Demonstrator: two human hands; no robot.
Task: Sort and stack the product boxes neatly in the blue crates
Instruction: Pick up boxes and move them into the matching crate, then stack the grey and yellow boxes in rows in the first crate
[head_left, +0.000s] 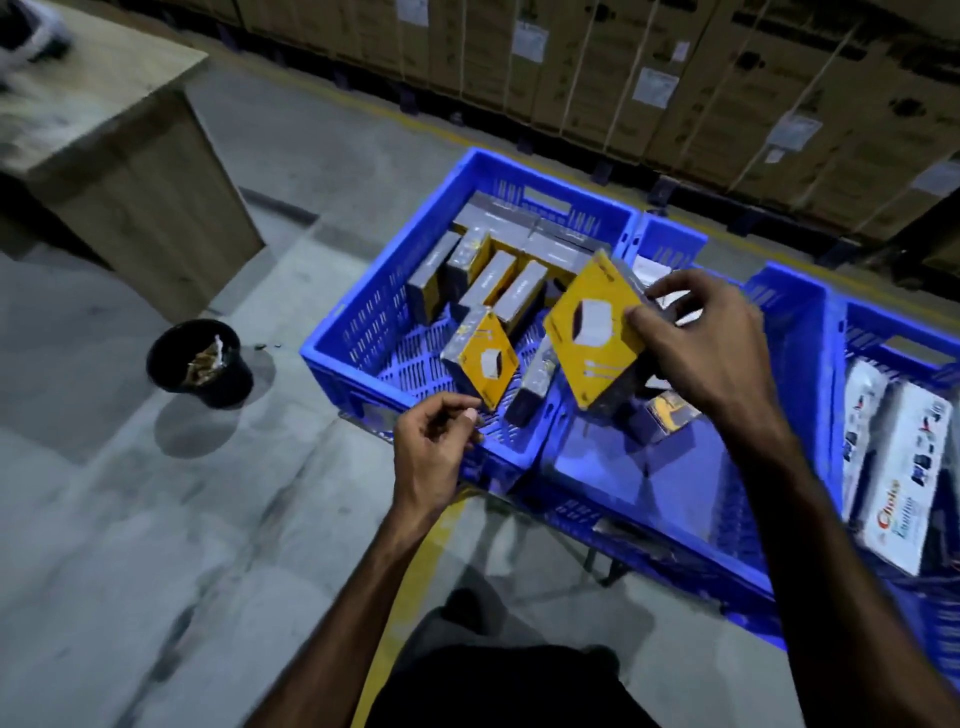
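Observation:
My right hand (696, 338) grips a yellow and grey product box (592, 327), tilted on a corner, above the edge between two blue crates. The left blue crate (363, 312) holds several grey and yellow boxes standing at the back, and one yellow-faced box (480, 358) leaning near the front. My left hand (434, 444) hovers at that crate's near rim with its fingers loosely curled and nothing in them. The middle blue crate (675, 488) holds a few small boxes. The right blue crate (841, 322) holds white boxes (898, 499) with red lettering.
A wooden desk (130, 171) stands at the left. On the concrete floor beside it sits a black bin (200, 364). Stacked brown cartons (675, 88) line the far wall behind a yellow floor line. My legs are at the bottom.

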